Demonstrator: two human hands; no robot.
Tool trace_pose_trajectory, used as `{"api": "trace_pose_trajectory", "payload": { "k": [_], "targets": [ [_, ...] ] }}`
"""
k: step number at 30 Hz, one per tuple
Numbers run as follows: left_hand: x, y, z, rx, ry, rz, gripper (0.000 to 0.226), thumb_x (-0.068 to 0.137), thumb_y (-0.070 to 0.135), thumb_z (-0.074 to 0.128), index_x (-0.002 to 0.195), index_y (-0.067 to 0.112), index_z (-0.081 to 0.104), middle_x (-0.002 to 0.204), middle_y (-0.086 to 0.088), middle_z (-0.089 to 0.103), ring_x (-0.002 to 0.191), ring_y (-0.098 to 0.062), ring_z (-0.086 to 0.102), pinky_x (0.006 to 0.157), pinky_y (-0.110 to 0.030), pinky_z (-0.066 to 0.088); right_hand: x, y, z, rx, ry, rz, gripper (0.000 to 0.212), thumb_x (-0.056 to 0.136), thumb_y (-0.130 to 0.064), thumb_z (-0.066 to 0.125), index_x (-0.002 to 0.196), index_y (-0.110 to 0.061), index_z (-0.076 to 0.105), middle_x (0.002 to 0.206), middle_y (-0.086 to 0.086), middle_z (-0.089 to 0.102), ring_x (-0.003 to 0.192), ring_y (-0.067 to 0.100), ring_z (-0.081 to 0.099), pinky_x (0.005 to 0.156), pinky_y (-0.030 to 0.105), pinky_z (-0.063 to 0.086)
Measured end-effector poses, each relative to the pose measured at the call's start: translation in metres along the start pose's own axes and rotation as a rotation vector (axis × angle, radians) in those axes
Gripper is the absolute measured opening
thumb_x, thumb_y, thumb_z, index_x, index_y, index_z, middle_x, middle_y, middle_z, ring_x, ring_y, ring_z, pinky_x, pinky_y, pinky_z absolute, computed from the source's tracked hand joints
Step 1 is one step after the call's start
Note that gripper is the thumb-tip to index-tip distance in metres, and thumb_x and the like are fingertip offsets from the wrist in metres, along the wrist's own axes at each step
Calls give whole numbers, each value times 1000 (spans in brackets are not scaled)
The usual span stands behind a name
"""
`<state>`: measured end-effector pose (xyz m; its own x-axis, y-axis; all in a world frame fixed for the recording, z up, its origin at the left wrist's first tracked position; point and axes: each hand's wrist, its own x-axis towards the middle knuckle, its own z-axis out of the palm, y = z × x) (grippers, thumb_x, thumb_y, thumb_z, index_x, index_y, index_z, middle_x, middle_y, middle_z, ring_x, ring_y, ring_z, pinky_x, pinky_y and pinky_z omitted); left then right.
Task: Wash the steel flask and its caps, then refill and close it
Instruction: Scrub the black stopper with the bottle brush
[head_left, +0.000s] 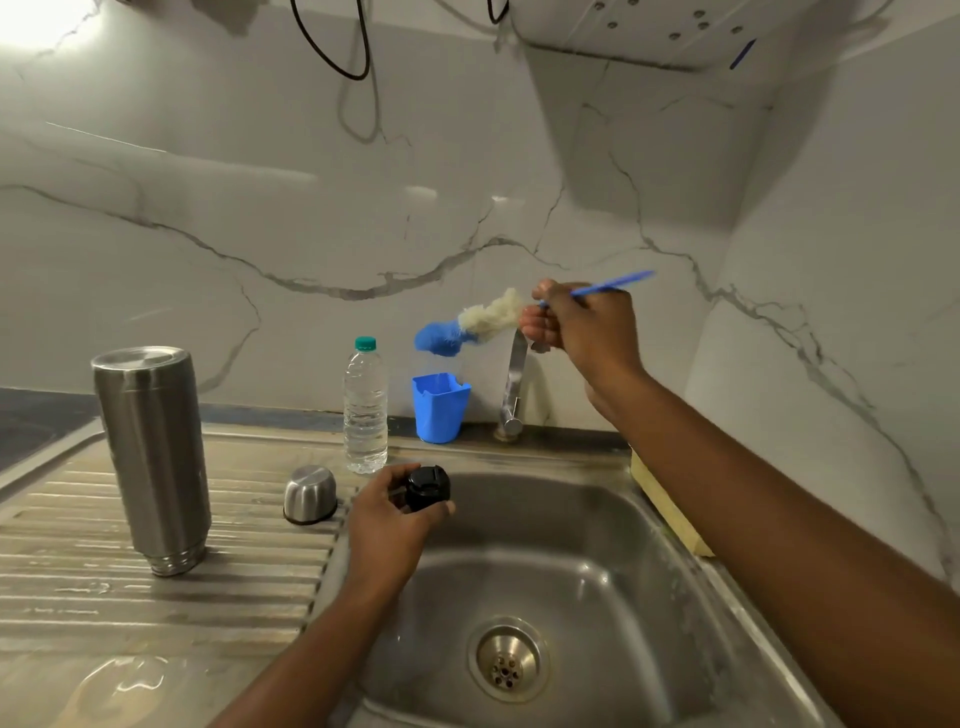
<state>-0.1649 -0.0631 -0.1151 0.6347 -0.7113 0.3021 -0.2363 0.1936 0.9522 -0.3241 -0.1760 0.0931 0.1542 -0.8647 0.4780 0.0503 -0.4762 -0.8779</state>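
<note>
Steel flask (153, 457): upside down on the ribbed drainboard (78, 545), far left.
Steel cup cap (310, 492): mouth down, by the sink's left rim.
Black inner cap (427, 488): held over the left edge of the sink (571, 519); left hand (387, 525) has its fingers and thumb curled round it.
Bottle brush (483, 319): blue handle, white and blue bristles, raised above the tap (514, 384); right hand (587, 325) pinches the handle, fingers closed.
Far ledge: plastic water bottle (365, 410), blue cup (440, 408).
Right rim: yellow sponge (670, 512).

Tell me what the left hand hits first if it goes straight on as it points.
Probably the blue cup: the left hand, gripping the black cap, points roughly at it, though depth is unclear.
</note>
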Motion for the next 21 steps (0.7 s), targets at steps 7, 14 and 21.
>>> {"api": "trace_pose_trajectory", "payload": {
  "k": [7, 14, 21],
  "targets": [
    [0, 2, 0, 7, -26, -19, 59, 68, 14, 97, 118, 32, 72, 105, 13, 76, 99, -3, 71, 89, -28, 57, -77, 78, -80, 415, 3, 181, 19, 100, -8, 61, 102, 6, 74, 85, 22, 77, 75, 27, 76, 69, 30, 64],
    [12, 20, 8, 66, -62, -46, 59, 72, 15, 95, 126, 25, 73, 102, 13, 76, 95, -3, 72, 91, -33, 60, -91, 138, -103, 561, -61, 364, 23, 99, 1, 50, 95, 8, 72, 79, 20, 73, 67, 21, 72, 60, 24, 60],
    [24, 15, 12, 100, -36, -25, 54, 71, 8, 95, 120, 18, 76, 100, 10, 80, 86, 2, 76, 79, -21, 61, -89, 142, -107, 491, -112, 328, 34, 92, 7, 43, 77, 8, 73, 69, 23, 66, 54, 22, 60, 48, 25, 52]
  ]
}}
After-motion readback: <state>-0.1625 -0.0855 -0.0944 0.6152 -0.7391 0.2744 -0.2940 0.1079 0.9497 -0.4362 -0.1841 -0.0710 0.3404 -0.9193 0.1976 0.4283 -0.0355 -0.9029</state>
